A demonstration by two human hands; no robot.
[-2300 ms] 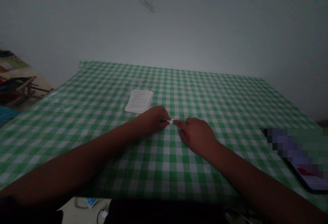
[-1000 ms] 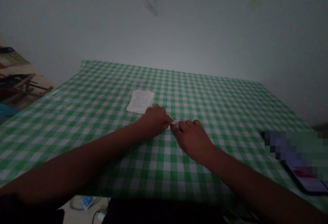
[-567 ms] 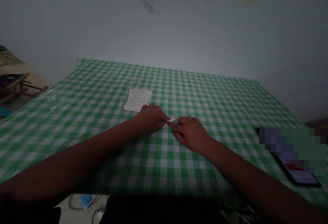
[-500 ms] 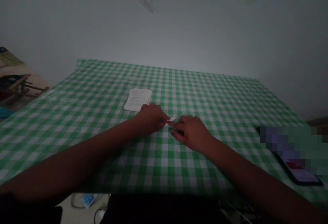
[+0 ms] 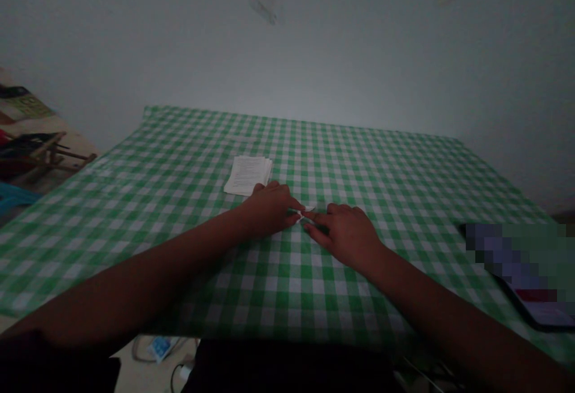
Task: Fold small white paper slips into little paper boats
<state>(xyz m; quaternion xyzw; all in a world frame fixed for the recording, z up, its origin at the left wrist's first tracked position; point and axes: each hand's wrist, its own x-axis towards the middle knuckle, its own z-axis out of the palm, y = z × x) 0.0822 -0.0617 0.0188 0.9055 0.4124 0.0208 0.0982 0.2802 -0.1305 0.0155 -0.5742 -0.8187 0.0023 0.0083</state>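
Note:
A small piece of white paper (image 5: 305, 213), apparently folded, sits between my fingertips just above the green-and-white gingham tablecloth (image 5: 359, 165). My left hand (image 5: 269, 208) pinches its left end, and my right hand (image 5: 345, 232) pinches its right end with the forefinger and thumb. Much of the piece is hidden by my fingers. A small stack of printed white sheets (image 5: 247, 175) lies on the cloth just beyond my left hand, almost touching its knuckles.
A phone (image 5: 536, 306), partly blurred out, lies at the cloth's right side. A pale wall (image 5: 341, 51) stands behind the table. A wooden stand (image 5: 42, 153) is beyond the left edge. A blue packet (image 5: 159, 348) and cables lie on the floor below.
My fingertips have stayed at the small paper, with the right hand shifting slightly around it. The view has moved a little, and the stack of sheets has not been moved.

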